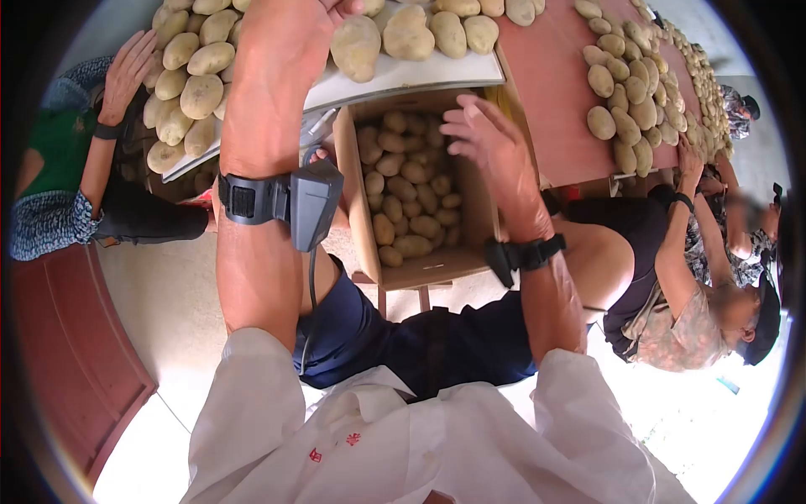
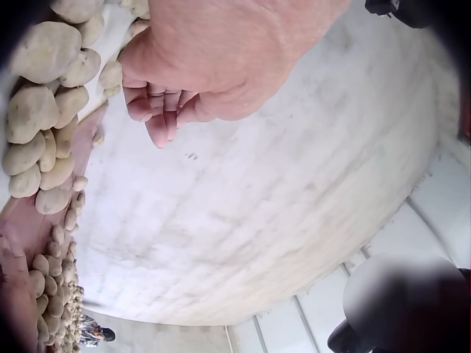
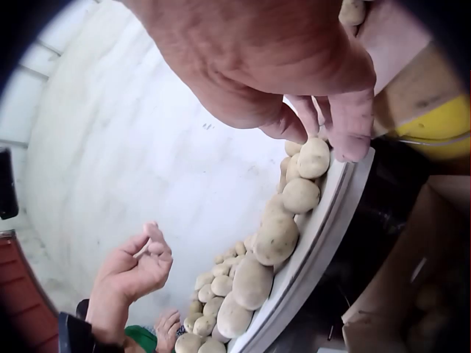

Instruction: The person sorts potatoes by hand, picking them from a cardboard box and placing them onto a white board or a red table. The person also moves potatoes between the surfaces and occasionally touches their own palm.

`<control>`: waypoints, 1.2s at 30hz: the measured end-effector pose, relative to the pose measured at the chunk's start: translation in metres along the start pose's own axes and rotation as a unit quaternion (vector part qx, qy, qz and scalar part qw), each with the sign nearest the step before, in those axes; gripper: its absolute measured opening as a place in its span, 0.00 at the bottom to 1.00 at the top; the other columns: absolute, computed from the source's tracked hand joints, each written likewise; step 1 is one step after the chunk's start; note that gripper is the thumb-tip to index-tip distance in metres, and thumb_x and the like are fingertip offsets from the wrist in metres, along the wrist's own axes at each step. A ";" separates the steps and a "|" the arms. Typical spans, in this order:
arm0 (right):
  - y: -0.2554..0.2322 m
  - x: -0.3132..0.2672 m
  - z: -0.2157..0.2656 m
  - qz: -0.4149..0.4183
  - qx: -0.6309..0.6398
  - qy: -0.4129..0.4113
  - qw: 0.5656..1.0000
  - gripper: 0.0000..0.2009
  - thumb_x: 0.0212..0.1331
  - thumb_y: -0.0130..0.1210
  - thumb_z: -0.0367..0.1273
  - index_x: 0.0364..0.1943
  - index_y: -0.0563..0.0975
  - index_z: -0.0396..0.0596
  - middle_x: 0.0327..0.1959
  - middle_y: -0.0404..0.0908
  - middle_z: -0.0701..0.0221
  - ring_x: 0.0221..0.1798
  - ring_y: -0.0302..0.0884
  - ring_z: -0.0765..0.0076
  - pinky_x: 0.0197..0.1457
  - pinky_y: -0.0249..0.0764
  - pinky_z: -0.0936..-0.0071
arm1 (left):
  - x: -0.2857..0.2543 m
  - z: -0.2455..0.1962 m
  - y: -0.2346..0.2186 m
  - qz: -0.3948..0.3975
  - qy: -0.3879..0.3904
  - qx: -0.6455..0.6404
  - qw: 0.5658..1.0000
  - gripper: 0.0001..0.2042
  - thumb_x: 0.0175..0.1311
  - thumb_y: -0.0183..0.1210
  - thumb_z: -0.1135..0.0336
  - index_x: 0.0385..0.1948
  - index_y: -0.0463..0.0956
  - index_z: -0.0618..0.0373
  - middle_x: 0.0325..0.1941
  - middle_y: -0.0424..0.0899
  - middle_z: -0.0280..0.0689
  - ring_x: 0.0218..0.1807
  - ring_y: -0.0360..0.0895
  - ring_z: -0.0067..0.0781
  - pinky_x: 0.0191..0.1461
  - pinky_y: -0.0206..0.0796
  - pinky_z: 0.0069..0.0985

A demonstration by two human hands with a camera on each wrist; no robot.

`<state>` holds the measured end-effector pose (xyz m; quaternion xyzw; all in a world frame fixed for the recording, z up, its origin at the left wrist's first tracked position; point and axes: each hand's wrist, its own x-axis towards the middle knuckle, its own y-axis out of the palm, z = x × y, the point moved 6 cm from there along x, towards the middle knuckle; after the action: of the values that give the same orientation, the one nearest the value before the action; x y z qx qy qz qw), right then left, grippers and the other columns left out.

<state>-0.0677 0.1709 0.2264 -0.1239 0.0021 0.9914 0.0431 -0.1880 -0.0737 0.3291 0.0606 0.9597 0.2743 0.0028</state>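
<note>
My left hand (image 1: 290,29) is raised over the white-topped table at the top of the head view. In the left wrist view its fingers (image 2: 158,118) curl loosely with nothing in them. My right hand (image 1: 495,143) hovers over the right side of a cardboard box (image 1: 345,160), fingers extended and slightly blurred. Many potatoes (image 1: 413,197) lie inside this box. Along the table's near edge sits a row of larger potatoes (image 1: 407,34). From the right wrist view, the right thumb and fingers (image 3: 349,129) overlap the end of that row, close to a small potato (image 3: 314,157).
More potatoes are heaped at the table's left (image 1: 201,97) and on a reddish tabletop (image 1: 541,84) at right. Another person's hand (image 1: 130,67) is beside the left heap. People (image 1: 680,311) work at the right. A yellow item (image 3: 434,131) lies near the box.
</note>
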 end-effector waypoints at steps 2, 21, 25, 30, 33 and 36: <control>0.015 -0.010 -0.011 0.038 0.043 0.012 0.998 0.25 0.75 0.50 0.41 0.66 0.68 0.36 0.59 0.78 0.51 0.59 0.79 0.57 0.56 0.77 0.67 | 0.000 0.002 0.000 0.004 -0.001 -0.002 1.000 0.08 0.72 0.54 0.68 0.42 0.79 0.63 0.36 0.84 0.37 0.37 0.79 0.28 0.40 0.67 0.23; 0.037 0.009 0.139 0.154 0.511 -0.155 0.831 0.40 0.73 0.34 0.62 0.75 0.56 0.42 0.75 0.57 0.45 0.79 0.52 0.42 0.80 0.53 0.48 | -0.057 0.070 0.083 0.202 -0.135 0.126 0.962 0.15 0.72 0.59 0.59 0.53 0.79 0.59 0.50 0.83 0.31 0.52 0.76 0.20 0.53 0.69 0.23; 0.049 0.009 0.143 0.202 0.499 -0.176 0.824 0.41 0.74 0.30 0.62 0.77 0.53 0.44 0.78 0.53 0.45 0.81 0.48 0.41 0.81 0.48 0.45 | -0.066 0.083 0.090 0.197 -0.144 -0.029 0.969 0.17 0.73 0.58 0.64 0.59 0.76 0.61 0.51 0.82 0.31 0.53 0.77 0.21 0.60 0.69 0.27; 0.051 0.003 0.152 0.200 0.516 -0.187 0.812 0.40 0.74 0.31 0.62 0.78 0.52 0.45 0.78 0.52 0.44 0.81 0.47 0.41 0.80 0.50 0.42 | -0.065 0.081 0.087 0.209 -0.133 -0.051 0.967 0.15 0.73 0.55 0.67 0.58 0.77 0.61 0.52 0.82 0.31 0.53 0.77 0.22 0.60 0.69 0.29; 0.059 0.003 0.152 0.182 0.472 -0.190 0.841 0.40 0.73 0.32 0.63 0.76 0.56 0.47 0.74 0.60 0.48 0.77 0.55 0.44 0.77 0.56 0.46 | -0.065 0.079 0.088 0.192 -0.141 -0.074 0.968 0.15 0.72 0.54 0.69 0.57 0.76 0.61 0.51 0.82 0.31 0.53 0.78 0.23 0.60 0.69 0.30; 0.069 0.002 0.151 0.167 0.400 -0.232 0.871 0.40 0.73 0.31 0.63 0.76 0.55 0.47 0.74 0.61 0.49 0.77 0.56 0.46 0.78 0.56 0.47 | -0.062 0.082 0.082 0.171 -0.162 -0.119 0.965 0.14 0.70 0.54 0.70 0.53 0.77 0.62 0.49 0.82 0.32 0.52 0.78 0.26 0.59 0.70 0.31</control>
<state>-0.1130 0.1050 0.3720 0.1393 0.4093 0.8983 -0.0780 -0.1137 0.0308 0.3008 0.2668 0.8823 0.3692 0.1187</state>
